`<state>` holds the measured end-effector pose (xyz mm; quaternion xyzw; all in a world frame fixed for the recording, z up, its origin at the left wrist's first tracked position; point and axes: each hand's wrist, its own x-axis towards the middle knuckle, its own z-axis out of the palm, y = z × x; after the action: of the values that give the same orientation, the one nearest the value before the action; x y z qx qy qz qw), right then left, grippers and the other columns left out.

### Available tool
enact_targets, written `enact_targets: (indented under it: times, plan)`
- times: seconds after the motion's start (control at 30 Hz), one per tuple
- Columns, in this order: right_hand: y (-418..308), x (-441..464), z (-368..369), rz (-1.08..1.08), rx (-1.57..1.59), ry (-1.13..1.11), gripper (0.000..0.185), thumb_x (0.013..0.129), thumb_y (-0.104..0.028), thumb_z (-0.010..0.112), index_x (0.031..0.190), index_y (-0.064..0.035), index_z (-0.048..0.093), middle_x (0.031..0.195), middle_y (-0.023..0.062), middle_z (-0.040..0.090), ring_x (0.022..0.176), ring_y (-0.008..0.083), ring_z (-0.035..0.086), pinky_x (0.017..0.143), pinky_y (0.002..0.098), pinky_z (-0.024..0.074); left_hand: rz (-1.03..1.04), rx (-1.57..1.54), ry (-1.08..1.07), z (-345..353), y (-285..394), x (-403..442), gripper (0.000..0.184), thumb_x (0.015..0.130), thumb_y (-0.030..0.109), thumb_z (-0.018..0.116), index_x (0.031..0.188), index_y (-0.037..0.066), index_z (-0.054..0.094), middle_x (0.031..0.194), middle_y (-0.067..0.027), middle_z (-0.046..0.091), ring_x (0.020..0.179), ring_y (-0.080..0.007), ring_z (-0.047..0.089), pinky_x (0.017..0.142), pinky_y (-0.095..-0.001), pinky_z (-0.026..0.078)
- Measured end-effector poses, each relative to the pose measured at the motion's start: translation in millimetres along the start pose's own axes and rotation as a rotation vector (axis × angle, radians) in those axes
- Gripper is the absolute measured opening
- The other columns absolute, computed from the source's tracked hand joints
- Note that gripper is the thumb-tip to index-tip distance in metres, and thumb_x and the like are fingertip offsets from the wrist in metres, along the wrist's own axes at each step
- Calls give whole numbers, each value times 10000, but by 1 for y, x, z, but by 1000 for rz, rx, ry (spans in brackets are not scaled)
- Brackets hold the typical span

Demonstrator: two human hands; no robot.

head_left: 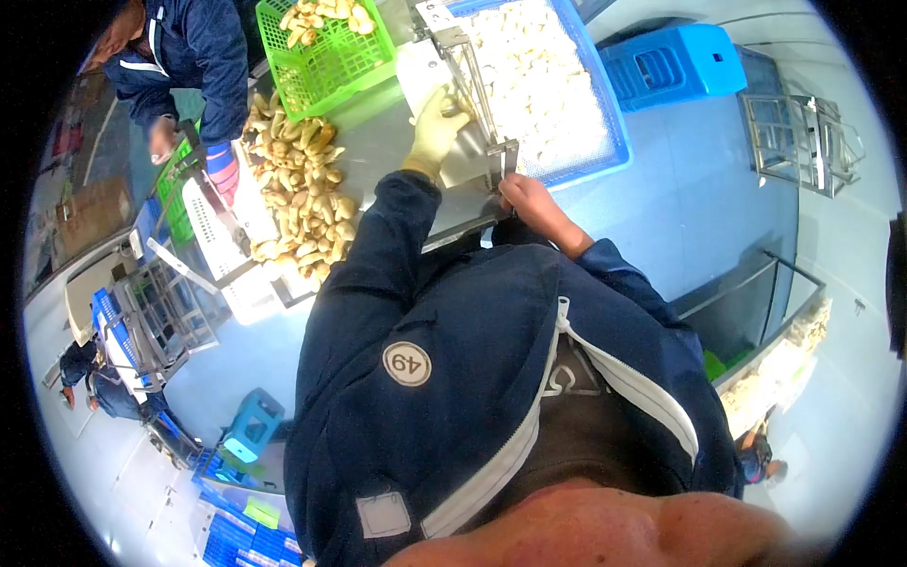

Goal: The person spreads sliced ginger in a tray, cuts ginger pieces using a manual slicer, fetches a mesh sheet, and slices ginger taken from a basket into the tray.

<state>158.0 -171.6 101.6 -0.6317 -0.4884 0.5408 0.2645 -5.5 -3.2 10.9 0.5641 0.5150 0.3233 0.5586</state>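
- Steel table (378, 132) towards twelve o'clock; mushrooms (298, 203) at ten.
- Gloved left hand (437, 129), twelve, beside the cutter (475, 87); cannot tell its grip.
- Right hand (537, 206), one o'clock, wraps the handle (509, 166).

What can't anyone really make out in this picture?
All in the head view:
- Whether the gloved left hand holds anything: its fingers and the glare hide it.
- The near end of the metal handle: covered by the right hand.
- The green basket's far side: cut off by the top edge.
- What the distant person at lower right is doing: too small.
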Motion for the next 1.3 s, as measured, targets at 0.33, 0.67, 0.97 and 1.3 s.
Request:
enact_targets:
  times: [0.33, 0.67, 0.97, 1.3]
  plan:
    - [-4, -1, -2, -25, 8, 22, 358, 928, -297, 460, 781, 10, 572, 681, 167, 603, 643, 314, 596, 631, 404, 467, 39, -20, 24, 7, 2, 1, 716, 792, -32, 679, 1437, -8, 370, 1297, -154, 558, 1106, -222, 598, 938, -297, 501]
    - [14, 2, 3, -13, -58, 5, 376, 931, -307, 416, 794, 7, 573, 703, 193, 602, 693, 378, 600, 664, 441, 463, -123, -410, 1, 10, 13, 2, 596, 854, -103, 573, 1408, -12, 372, 1207, -176, 579, 1007, -238, 635, 842, -324, 564]
    - [-71, -3, -24, 49, -25, 38, 398, 926, -319, 445, 757, 8, 596, 666, 165, 617, 640, 320, 611, 648, 409, 478, -132, -238, 23, 10, 11, 5, 590, 832, -69, 591, 1391, -5, 414, 1075, -152, 638, 885, -198, 646, 774, -281, 528]
    - [9, 3, -1, -10, -77, -31, 361, 927, -294, 437, 820, 20, 579, 714, 212, 597, 706, 393, 600, 672, 454, 463, -138, -324, 17, 8, 11, 9, 563, 842, -91, 602, 1376, 1, 451, 968, -121, 657, 813, -199, 672, 731, -304, 565]
